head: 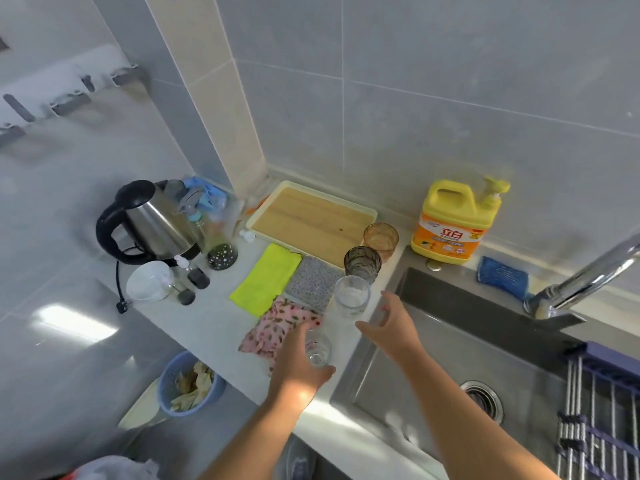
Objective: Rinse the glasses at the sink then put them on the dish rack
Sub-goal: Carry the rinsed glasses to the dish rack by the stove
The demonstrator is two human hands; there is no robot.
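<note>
Several glasses stand on the counter left of the sink [440,344]: an amber glass [380,237], a dark smoky glass [362,265], a clear glass [350,299] and a small clear glass [318,349]. My left hand [298,365] is wrapped around the small clear glass, which still seems to rest on the counter. My right hand [391,327] hovers with fingers spread just right of the taller clear glass, not touching it. The dish rack [602,410] of metal bars lies over the sink's right end. The faucet [588,275] is off.
A yellow detergent jug [453,226] and a blue sponge [502,275] sit behind the sink. A wooden tray [308,220], a green cloth [266,278], a grey mat [313,284] and a floral cloth [277,327] cover the counter. A kettle [152,223] and a white bowl [147,280] stand left.
</note>
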